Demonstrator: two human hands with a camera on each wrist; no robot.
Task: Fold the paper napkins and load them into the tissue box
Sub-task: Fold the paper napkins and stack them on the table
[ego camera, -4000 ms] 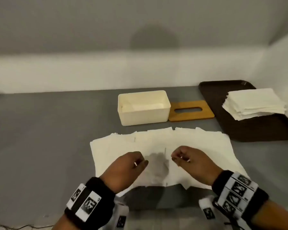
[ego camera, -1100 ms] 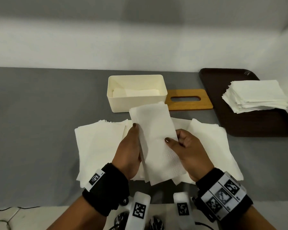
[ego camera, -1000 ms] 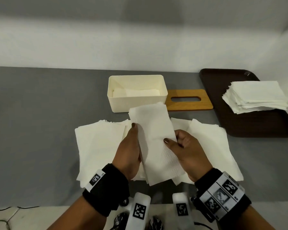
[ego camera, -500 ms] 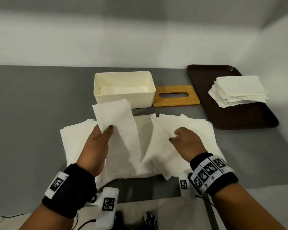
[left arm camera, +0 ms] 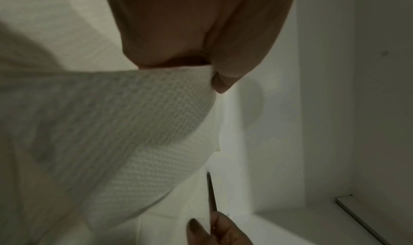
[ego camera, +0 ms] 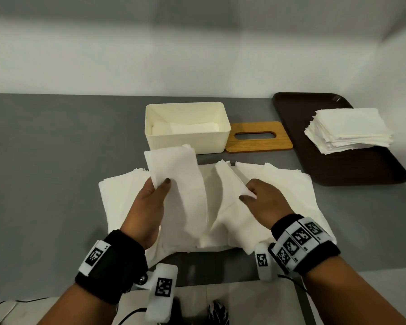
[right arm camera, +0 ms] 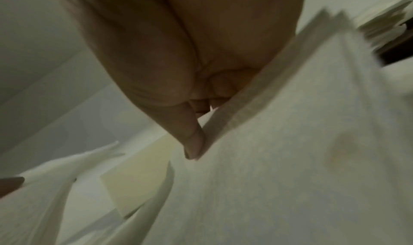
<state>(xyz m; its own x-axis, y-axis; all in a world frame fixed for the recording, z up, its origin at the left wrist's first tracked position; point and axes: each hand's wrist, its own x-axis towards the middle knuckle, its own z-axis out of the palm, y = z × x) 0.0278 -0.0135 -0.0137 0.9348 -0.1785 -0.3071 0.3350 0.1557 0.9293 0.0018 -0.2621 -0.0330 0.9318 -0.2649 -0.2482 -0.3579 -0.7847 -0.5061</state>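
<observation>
Left hand [ego camera: 148, 207] pinches folded napkin [ego camera: 178, 184] | right hand [ego camera: 265, 202] pinches edge of next napkin [ego camera: 230, 184] | tissue box [ego camera: 188, 139] stands behind, open, napkins inside.

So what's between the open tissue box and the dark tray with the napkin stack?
The wooden lid with its slot, lying flat on the table against the tissue box; then bare grey table before the tray. Head view shows it.

Grey tabletop [ego camera: 45, 160] in front of me. On it — open cream tissue box [ego camera: 188, 139] at centre back, wooden slotted lid [ego camera: 258, 146] flat, touching its right side, dark brown tray [ego camera: 352, 170] far right. Spread of unfolded white napkins [ego camera: 120, 198] nearest me — just before box.
</observation>
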